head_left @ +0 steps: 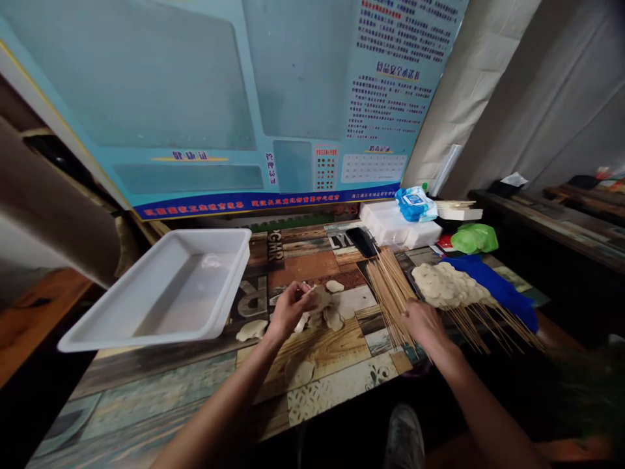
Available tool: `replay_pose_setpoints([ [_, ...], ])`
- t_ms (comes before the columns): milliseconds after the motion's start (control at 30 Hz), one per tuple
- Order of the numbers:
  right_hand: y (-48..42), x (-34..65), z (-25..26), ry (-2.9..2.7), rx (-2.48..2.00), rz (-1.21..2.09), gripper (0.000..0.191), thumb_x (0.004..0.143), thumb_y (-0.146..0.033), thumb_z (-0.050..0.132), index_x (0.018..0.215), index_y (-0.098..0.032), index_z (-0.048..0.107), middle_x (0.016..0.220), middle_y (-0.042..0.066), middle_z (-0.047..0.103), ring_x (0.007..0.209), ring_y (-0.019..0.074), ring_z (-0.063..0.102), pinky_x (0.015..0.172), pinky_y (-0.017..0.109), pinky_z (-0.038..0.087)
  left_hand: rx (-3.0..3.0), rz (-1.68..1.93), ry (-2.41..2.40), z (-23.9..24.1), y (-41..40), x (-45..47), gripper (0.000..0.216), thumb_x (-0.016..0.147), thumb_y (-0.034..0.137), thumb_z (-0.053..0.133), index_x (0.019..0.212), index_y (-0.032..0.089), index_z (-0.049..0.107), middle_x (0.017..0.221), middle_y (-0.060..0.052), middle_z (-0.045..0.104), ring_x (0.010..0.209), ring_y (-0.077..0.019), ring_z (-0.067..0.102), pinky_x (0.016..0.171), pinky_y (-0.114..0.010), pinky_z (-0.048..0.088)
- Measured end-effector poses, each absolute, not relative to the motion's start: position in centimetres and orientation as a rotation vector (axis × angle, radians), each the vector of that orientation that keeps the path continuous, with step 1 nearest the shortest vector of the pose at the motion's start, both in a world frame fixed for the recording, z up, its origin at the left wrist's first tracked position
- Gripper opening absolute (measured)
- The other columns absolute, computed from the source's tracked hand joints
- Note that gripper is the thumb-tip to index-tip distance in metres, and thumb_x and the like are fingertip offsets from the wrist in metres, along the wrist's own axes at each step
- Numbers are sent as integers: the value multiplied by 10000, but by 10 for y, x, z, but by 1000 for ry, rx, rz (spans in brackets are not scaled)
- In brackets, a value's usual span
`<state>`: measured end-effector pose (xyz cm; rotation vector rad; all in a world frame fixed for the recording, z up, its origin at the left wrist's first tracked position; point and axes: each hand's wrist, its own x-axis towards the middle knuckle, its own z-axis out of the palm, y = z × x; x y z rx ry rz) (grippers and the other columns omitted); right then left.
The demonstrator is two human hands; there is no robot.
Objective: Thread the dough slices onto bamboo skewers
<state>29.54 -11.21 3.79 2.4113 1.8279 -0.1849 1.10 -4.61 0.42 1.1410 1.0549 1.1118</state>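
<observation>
My left hand (291,309) pinches a thin, pale, flat slice (319,298) that looks like dough. Several more pale slices (334,319) lie just beside it on the table, and one slice (251,331) rests to its left. My right hand (424,324) is closed at the right edge of a pile of bamboo skewers (388,296), its fingers around a skewer; the fingertips are partly hidden. Farther right, a heap of skewered pale slices (452,285) sits with its sticks pointing toward me.
A white plastic tub (232,286) stands on the left of the wood-patterned table (195,371). At the back are a black phone (361,241), white boxes (390,223), a blue packet (416,204) and a green bag (474,238). Blue plastic (512,290) lies right. A poster board (293,98) rises behind.
</observation>
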Motion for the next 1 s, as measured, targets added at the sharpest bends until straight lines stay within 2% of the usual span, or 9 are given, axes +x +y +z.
replay_pose_setpoints([
  [100,-132,271,47,2071,2355,-275,183,819,-72,496,957,-120,607,750,33,687,748,139,658,666,213,465,876,1082,919,7,-50,11,365,574,348,760,834,148,600,784,-15,628,696,-136,587,643,-282,516],
  [200,-162,239,43,2304,2222,-419,292,836,-80,446,1081,-179,570,707,-21,684,694,120,664,641,183,462,717,1064,865,9,-52,12,350,547,309,794,812,131,652,851,-43,653,747,-153,608,638,-277,535],
  [300,-193,216,30,2654,2094,-576,287,937,-188,316,941,-194,602,698,10,694,683,146,683,636,215,485,656,1090,854,11,-51,10,322,549,311,802,783,137,668,847,-38,665,753,-154,617,639,-281,549],
  [400,-213,209,15,2880,2035,-582,346,951,-203,266,901,-199,608,748,47,721,705,168,706,638,234,506,649,1127,846,15,-50,4,330,554,322,804,799,142,673,811,-30,668,712,-143,619,635,-283,554],
  [633,-217,214,1,2920,2005,-491,342,942,-190,272,878,-191,609,741,57,740,660,185,719,581,246,526,649,1185,847,29,-46,-11,334,561,318,803,803,143,655,780,-12,660,711,-129,610,656,-285,550],
  [800,-217,213,1,2851,2004,-526,352,942,-207,267,855,-200,607,657,31,717,603,185,710,523,246,508,764,1154,855,32,-50,-11,365,560,367,799,799,129,660,792,-30,671,733,-145,613,700,-310,542],
  [1000,-217,216,2,2845,2008,-494,374,938,-205,269,914,-174,641,779,71,748,704,193,727,606,252,552,858,1118,826,28,-53,-8,345,595,367,780,821,131,669,819,-29,665,730,-146,619,718,-338,547],
])
